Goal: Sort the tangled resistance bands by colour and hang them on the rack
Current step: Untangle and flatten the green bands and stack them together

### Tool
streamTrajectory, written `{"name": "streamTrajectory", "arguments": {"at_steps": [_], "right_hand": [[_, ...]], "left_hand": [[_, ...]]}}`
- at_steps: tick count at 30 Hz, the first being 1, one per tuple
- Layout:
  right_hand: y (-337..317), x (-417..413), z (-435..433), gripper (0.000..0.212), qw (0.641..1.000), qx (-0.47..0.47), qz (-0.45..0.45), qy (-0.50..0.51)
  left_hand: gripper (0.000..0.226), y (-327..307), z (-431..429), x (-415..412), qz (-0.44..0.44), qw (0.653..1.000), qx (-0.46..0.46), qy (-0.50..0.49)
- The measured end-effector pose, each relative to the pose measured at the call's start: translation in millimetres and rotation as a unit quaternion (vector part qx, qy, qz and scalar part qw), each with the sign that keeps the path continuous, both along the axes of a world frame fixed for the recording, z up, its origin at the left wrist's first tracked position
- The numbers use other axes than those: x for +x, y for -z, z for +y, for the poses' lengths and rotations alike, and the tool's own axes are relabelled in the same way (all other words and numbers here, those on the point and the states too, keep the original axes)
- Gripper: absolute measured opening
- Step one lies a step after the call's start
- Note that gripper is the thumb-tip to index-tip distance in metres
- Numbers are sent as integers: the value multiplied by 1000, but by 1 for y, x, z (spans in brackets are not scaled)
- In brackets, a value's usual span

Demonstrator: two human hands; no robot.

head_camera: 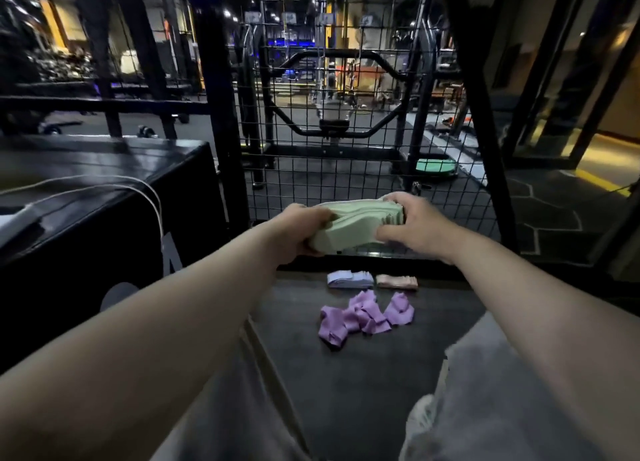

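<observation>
Both bare arms reach straight forward, forearms converging on a stack of green bands (360, 221) held in the air between the hands. The left hand (304, 232) grips the stack's left end, fingers curled under it and the thumb on top. The right hand (412, 225) clamps the right end, fingers wrapped over the top edge and the thumb pressed against the near side. The stack lies roughly level, just in front of the wire-mesh rack (346, 170) and not touching it. Below, on the dark worktop (346, 374) between the person's grey-clad legs, a tangled heap of purple bands (363, 315) lies loose. Just beyond it, near the far edge, a folded blue stack (349, 279) and a folded pink stack (397, 282) sit side by side. A black box (104, 218) with a white cable (152, 197) stands to the left.
</observation>
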State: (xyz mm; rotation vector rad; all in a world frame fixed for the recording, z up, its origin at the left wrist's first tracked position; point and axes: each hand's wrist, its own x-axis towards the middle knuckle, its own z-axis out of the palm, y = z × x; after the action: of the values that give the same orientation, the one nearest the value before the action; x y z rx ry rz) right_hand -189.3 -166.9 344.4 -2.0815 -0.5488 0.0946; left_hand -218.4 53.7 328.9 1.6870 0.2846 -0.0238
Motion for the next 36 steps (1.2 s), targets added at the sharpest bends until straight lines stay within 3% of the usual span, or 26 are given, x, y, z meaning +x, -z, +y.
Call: {"name": "streamTrajectory", "arguments": {"at_steps": [7,11,13,16,21,24,28,32,36], "right_hand": [[19,67,3,29,992,25,120,35],[50,125,5,35,967,46,245,60],[66,156,7,38,956,31,286,65],[88,205,13,33,939,-4,339,54],[138,286,32,41,916,-55,390,70],[180,328,42,33,909,-99,396,82],[255,372,55,37,897,-111,425,53],[328,396,58,48,897,-120,424,43],[389,410,57,24,885,-120,448,50]], "left_hand": [[23,-4,5,52,120,992,-12,36],[41,26,21,98,134,973,-74,172],[28,50,26,126,127,965,-56,223],[9,85,33,181,152,966,-19,208],[16,141,40,274,231,955,21,183],[17,193,49,319,259,946,41,191],[33,279,55,359,261,957,0,123],[79,347,56,379,290,950,-39,109],[80,399,55,395,312,944,-74,80]]}}
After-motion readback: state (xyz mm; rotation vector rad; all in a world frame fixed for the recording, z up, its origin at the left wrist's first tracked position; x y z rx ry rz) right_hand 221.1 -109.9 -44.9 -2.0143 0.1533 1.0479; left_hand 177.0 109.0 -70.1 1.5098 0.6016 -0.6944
